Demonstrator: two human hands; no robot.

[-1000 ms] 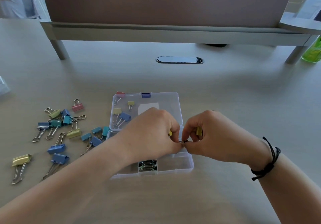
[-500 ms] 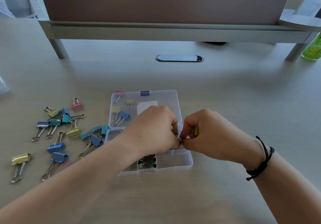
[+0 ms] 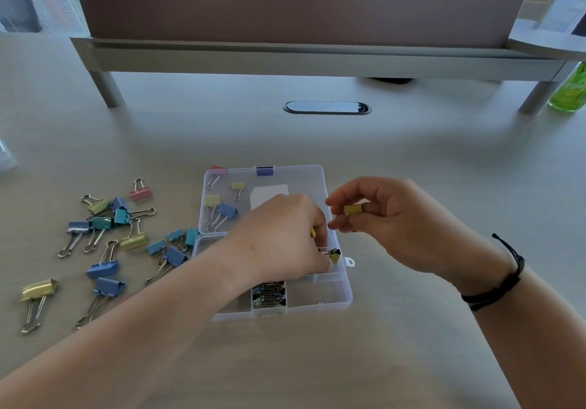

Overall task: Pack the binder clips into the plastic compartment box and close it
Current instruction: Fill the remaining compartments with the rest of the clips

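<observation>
Small yellow clips going into the compartment box

The left hand (image 3: 285, 237) pinches a yellow binder clip (image 3: 334, 254) into a right-side cell of the compartment box (image 3: 344, 297) near the desk's (image 3: 412, 170) front edge; the right hand (image 3: 390, 218) pinches a second yellow clip (image 3: 353, 209) just above. Next, probably, drop it alongside. Many loose clips (image 3: 104, 243) wait toward the left edge; a monitor riser (image 3: 317, 56) spans the back.
</observation>
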